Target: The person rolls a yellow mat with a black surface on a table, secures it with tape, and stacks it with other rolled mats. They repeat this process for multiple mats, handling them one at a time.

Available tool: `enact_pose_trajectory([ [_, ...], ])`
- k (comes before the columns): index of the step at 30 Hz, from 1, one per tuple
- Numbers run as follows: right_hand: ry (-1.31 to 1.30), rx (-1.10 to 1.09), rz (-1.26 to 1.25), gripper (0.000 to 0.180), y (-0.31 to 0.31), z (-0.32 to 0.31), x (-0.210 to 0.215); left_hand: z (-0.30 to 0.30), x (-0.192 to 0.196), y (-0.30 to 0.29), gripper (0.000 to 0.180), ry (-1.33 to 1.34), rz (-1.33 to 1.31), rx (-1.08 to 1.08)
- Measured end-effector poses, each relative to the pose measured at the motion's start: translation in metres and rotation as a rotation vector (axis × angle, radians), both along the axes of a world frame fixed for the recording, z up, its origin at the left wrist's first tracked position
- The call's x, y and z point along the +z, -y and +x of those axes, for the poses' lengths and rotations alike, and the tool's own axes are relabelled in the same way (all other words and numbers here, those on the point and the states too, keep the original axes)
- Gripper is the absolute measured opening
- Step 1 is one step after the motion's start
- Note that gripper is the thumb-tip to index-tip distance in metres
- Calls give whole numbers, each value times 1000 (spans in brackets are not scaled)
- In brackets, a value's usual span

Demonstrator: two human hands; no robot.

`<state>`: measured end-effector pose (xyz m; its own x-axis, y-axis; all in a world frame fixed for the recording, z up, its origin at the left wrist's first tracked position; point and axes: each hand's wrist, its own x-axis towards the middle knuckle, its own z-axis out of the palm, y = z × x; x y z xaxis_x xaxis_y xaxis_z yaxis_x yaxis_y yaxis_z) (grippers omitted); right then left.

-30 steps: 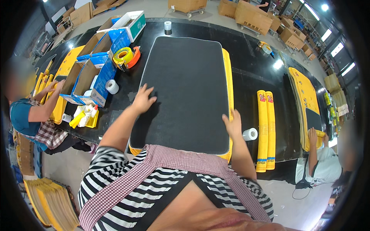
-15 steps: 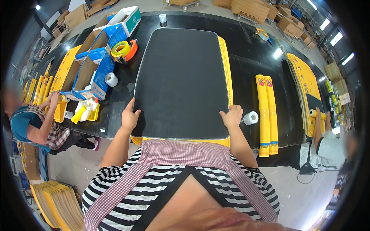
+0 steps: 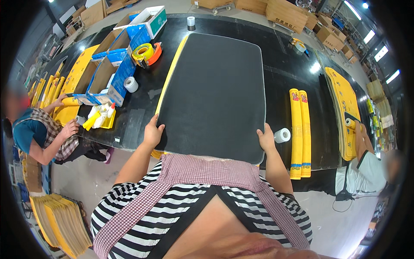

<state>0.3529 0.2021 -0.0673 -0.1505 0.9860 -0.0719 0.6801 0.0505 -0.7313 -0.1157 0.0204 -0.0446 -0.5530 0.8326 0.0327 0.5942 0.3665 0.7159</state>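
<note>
Dark mat [image 3: 220, 90]: lies flat on the black table [image 3: 278, 77], directly before the striped top and checked apron [image 3: 207, 175].
Yellow layer [image 3: 173, 64]: peeks out beneath, along the left edge.
Left hand [image 3: 152, 134]: rests at the left edge near the lower corner, thumb spread from fingers; cannot tell whether pinching.
Right hand [image 3: 266, 138]: rests at the right edge, loosely curved, thumb inward; cannot tell whether gripping.
White roll [image 3: 282, 135]: lies just beside the right hand.
Yellow tubes [image 3: 295, 134]: lie side by side, farther right.
Tape dispensers [image 3: 142, 52]: stand left of the mat, near open blue boxes [image 3: 124, 77].
Yellow tray [image 3: 110, 118]: holds bottles, nearer the table's front edge.
Co-workers: work at either end, handling yellow rolls.
</note>
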Motion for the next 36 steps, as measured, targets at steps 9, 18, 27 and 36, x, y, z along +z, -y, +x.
enact_pose_trajectory([
  [9, 24, -111, 42, 69, 0, -9, -14, -15, -11, 8, 63, -102, -85, -21],
  [18, -306, 201, -597, 50, 84, 35, 30, 6, -10, 81, 77, 307, 87, -23],
  [27, -1071, 93, -739, 53, 112, 32, 16, 4, -3, 80, 47, 1324, 38, -358],
  [36, -491, 1, 62, 67, 69, -80, 38, 52, 14, -18, 74, 857, 461, -389],
])
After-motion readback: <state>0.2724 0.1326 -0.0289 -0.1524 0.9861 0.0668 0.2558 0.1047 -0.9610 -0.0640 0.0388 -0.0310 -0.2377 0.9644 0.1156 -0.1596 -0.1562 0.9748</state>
